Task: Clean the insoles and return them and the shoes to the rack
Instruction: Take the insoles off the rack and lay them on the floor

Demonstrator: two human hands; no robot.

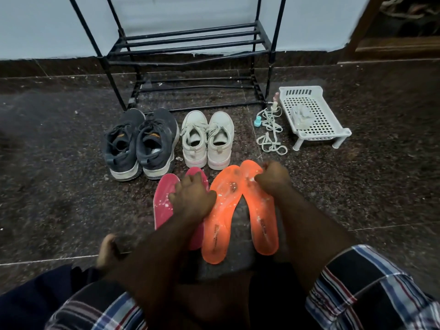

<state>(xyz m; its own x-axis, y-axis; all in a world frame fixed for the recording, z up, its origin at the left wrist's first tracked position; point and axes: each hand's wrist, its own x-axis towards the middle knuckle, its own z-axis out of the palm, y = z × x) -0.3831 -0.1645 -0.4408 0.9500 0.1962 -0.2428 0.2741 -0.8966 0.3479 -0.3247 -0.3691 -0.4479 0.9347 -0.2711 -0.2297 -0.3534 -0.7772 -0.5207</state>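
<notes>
Here, seated on the dark speckled floor [59,186] before a black rack [190,44] standing bare against the wall. Left hand [190,194] laid flat, fingers spread and fairly straight, across the pink insoles [164,198], gripping nothing. Right hand [273,177] curled, fingers bunched and pinching at the toe end of the right-hand orange insole [262,222]; whether anything small held inside the fingers cannot be told. Hands apart, one per pair. Orange insoles lying toes touching, heels splayed, flecked with white specks; pink ones just left of them, likewise flecked. Beyond the insoles, nearer the rack, dark grey sneakers [140,144] on the left and white sneakers [207,139] just beside them, heels toward the camera. Right of the white pair, loose white laces [271,132] tangled on the floor near a small teal cap [257,121], then a white perforated basket [312,115] holding a crumpled grey cloth [302,115]. Plaid sleeves [371,294] low in the view.
</notes>
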